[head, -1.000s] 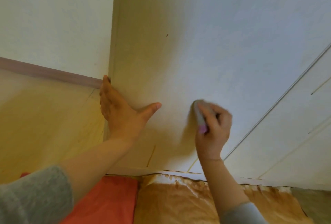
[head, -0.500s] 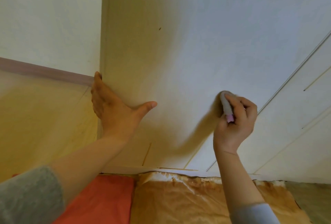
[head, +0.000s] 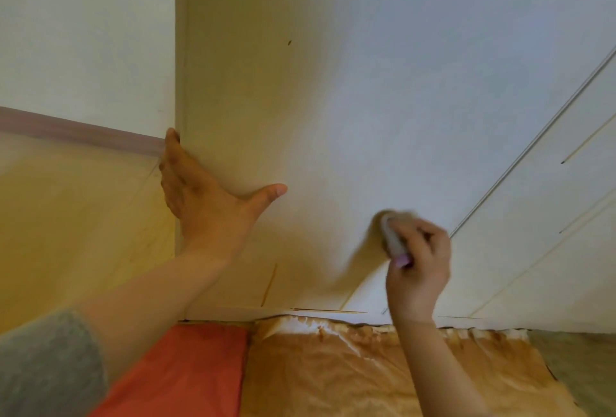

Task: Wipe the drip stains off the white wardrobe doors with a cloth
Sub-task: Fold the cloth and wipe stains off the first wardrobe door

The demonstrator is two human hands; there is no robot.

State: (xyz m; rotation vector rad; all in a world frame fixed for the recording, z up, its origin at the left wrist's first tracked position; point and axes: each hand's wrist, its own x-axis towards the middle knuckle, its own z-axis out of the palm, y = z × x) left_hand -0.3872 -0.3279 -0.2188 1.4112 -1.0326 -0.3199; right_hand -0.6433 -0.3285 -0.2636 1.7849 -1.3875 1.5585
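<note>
The white wardrobe door (head: 350, 100) fills the view. My right hand (head: 418, 263) grips a small grey cloth pad with a pink edge (head: 393, 240) and presses it against the door's lower right part, blurred by motion. My left hand (head: 203, 196) rests flat on the door's left edge, fingers wrapped round the side, thumb stretched out on the face. A brown drip stain (head: 270, 283) runs down near the door's bottom, and a small dark spot (head: 290, 42) sits higher up. Thin drip lines (head: 586, 143) mark the neighbouring door at right.
A white wall (head: 83, 33) with a mauve strip (head: 76, 133) and a yellowish lower part lies to the left. On the floor below the doors lie an orange-red cloth (head: 186, 370) and stained brown paper (head: 333, 366).
My right hand with the cloth swept right across the door, then came back left and down. My left hand stayed on the door's edge.
</note>
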